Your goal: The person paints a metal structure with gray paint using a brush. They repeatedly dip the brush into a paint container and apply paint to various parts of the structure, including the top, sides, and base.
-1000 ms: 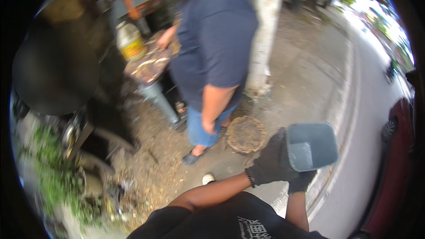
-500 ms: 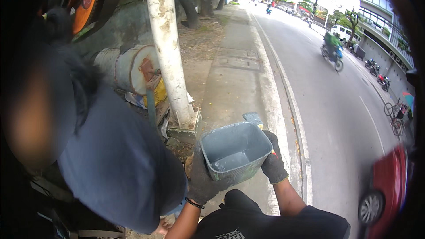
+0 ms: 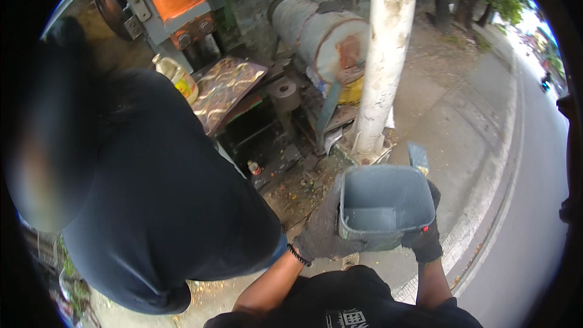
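In front of me I carry a rectangular grey plastic container point(image 3: 388, 187), its open top facing up and its inner walls coated grey. My left hand point(image 3: 320, 226), in a dark knit glove with a beaded bracelet at the wrist, is closed around the left side and underside. My right hand point(image 3: 424, 244), gloved too, is closed at the right side. A paintbrush point(image 3: 418, 155) is gripped there against the container: its grey-coated bristles stick up past the far right corner, and a red handle tip shows near my fingers. The middle of its handle is hidden.
A person in a dark shirt point(image 3: 170, 188) is close on my left. Ahead stand a white post point(image 3: 388, 54), a rusty grey tank point(image 3: 322, 36), an orange-and-grey machine point(image 3: 177, 0) and a stained board point(image 3: 228, 88) beside a plastic jug point(image 3: 176, 78). A road point(image 3: 534, 206) runs along the right.
My view has swung left, bringing the machine, board and jug into sight; the road has shifted toward the right edge. Both hands keep hold of the container and brush.
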Demonstrator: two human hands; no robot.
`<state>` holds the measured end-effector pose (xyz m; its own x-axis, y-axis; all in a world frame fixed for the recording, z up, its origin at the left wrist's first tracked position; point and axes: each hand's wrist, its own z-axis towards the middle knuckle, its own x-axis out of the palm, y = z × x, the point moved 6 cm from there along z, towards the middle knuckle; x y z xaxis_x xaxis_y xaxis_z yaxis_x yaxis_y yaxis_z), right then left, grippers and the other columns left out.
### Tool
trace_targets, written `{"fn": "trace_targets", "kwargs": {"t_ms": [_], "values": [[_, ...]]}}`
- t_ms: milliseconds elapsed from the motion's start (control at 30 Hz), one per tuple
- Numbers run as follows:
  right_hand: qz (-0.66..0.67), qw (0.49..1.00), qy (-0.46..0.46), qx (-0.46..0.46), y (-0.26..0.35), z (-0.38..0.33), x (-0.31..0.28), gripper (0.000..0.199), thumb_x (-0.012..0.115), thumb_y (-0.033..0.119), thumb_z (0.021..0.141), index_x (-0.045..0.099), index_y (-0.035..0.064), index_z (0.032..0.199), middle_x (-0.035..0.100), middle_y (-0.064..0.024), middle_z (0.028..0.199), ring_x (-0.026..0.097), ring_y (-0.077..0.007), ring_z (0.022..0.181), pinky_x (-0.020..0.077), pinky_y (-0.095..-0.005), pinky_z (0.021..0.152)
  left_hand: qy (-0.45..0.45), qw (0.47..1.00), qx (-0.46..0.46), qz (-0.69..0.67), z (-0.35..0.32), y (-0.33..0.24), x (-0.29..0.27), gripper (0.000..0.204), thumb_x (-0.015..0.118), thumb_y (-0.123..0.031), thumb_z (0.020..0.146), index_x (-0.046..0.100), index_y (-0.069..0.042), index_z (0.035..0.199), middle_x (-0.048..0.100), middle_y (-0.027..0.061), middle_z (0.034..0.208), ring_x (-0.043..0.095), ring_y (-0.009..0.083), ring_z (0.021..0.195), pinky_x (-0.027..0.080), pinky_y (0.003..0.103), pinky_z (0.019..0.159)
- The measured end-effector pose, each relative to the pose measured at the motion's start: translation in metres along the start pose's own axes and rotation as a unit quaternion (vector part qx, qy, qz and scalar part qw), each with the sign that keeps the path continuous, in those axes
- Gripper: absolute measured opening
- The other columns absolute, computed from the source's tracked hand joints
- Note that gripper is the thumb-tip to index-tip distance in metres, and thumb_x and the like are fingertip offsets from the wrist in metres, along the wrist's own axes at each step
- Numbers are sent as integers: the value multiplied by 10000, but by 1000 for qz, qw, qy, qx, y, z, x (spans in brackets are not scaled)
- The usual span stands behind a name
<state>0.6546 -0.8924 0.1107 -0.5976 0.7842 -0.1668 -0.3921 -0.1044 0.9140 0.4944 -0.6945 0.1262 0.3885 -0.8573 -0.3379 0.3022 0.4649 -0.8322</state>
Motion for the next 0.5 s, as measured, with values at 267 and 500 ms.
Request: {"fn": "trace_targets", "kwargs": {"t_ms": [267, 500], "values": [[-114, 984, 31, -134, -45, -115, 93, 983, 921, 341, 808, 384, 59, 1582, 546, -124, 1490, 556, -261, 1350, 488, -429, 1118, -83, 993, 26, -76, -178, 36, -23, 1357, 987, -396, 672, 180, -33, 1702, 269, 195, 1738, 242, 358, 1623, 203, 473, 1328], [-156, 984, 61, -54, -43, -13, 123, 632, 650, 203, 1056, 382, 53, 1608, 508, -138, 1573, 532, -265, 1400, 482, -420, 1139, -198, 980, -8, -25, -109, 21, -155, 969, 802, -162, 881, 273, -11, 1679, 390, 192, 1694, 387, 303, 1566, 297, 414, 1296]]}}
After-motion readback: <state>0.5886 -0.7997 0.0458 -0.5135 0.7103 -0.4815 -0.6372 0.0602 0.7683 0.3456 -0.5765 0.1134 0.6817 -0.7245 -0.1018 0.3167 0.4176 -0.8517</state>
